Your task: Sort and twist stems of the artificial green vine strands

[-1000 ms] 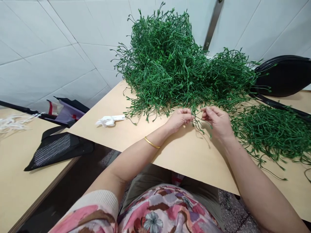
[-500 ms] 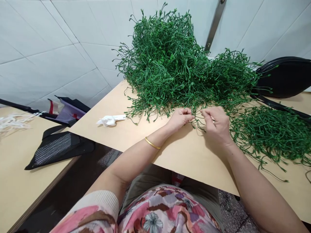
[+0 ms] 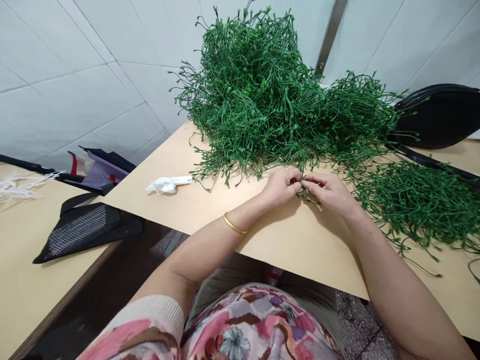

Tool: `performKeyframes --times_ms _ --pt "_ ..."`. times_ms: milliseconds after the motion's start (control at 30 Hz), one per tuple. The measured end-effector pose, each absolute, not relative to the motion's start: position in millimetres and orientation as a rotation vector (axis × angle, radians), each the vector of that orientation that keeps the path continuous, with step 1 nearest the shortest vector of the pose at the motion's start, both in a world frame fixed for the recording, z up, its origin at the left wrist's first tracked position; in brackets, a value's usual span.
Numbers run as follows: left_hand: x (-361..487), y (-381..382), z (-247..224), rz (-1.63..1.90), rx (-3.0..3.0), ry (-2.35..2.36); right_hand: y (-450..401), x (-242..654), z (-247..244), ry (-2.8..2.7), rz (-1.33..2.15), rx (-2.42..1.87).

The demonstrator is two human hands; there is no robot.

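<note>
Both forearms reach forward over the surface, wrists meeting. The left hand and right hand touch fingertip to fingertip, each pinched closed on a green sprig at the near edge of the big green pile.

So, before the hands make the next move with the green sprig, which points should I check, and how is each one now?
1. Left hand pinches the green sprig: ok.
2. Right hand pinches the same sprig: ok.
3. Hands meet over bare table: ok.
4. Sprig free from the big green pile: cannot tell, strands overlap.
5. Smaller pile lies apart from the right hand: ok.
6. White scrap lies away from both hands: ok.
</note>
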State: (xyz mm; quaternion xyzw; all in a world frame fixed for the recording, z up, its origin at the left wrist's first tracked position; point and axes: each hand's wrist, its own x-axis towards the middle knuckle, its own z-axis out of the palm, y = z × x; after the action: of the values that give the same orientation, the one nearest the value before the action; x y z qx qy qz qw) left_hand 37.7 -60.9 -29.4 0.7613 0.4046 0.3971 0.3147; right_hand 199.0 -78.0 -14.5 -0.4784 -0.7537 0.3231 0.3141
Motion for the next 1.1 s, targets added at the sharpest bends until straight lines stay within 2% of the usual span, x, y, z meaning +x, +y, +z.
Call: performKeyframes --times_ms 133,300,400,700,933,1100 --pt "39 -61 -29 1.006 1.857 1.064 -77 200 -18 -2.138 0.669 -1.237" --pt "41 -60 -31 1.021 1.599 1.016 -78 193 -24 -2.310 0.194 -1.287" --pt "41 -59 -33 1.007 1.515 1.007 -79 192 -27 -2.370 0.092 -1.279" --pt "47 -62 -36 1.066 1.603 1.036 -82 194 -18 -2.207 0.394 -1.287" --pt "47 -73 -19 1.003 1.269 0.928 -78 196 -17 -1.730 1.175 -1.207" --pt "46 -71 -19 0.927 1.324 0.910 -75 201 -23 -1.876 1.057 -1.236"
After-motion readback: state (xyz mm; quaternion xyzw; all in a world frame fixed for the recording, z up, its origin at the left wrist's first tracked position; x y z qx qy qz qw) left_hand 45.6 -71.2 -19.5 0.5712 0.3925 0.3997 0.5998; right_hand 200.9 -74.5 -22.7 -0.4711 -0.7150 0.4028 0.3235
